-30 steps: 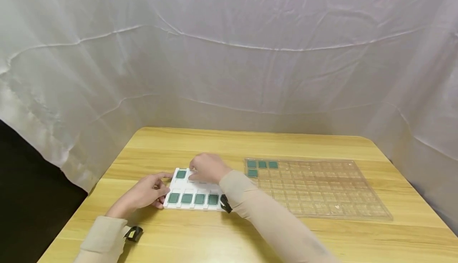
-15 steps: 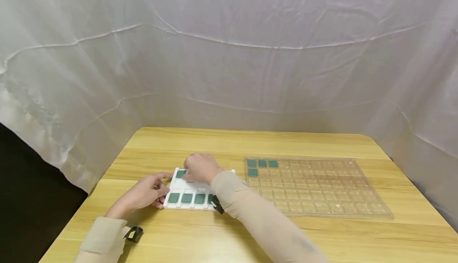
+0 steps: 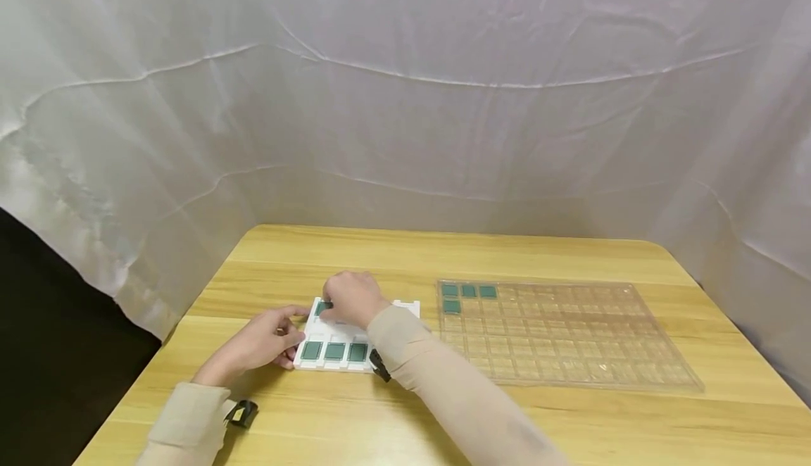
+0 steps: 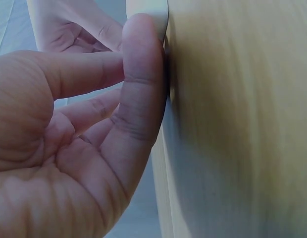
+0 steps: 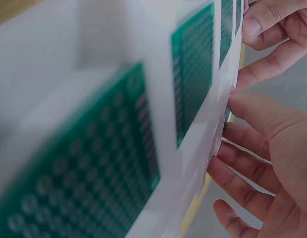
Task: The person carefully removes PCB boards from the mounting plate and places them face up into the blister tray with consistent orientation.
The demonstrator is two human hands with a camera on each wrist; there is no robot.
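Green board [image 3: 323, 308] is what I'm settling, I think; next needs gentle lining-up. Left hand [image 3: 261, 339] pinches white tray [image 3: 324, 331]; right hand [image 3: 356, 299], I can't tell.

Here's the table [image 3: 380, 255], lower half of the frame, curtain [image 3: 405, 135] behind. Tray [image 3: 323, 331] left of centre, boards [image 3: 334, 352] along its lower row; left hand [image 3: 256, 339] at its left edge, right hand [image 3: 355, 300] over its upper row. Grid [image 3: 557, 332] to the right, four more boards [image 3: 468, 291] in its upper-left corner.
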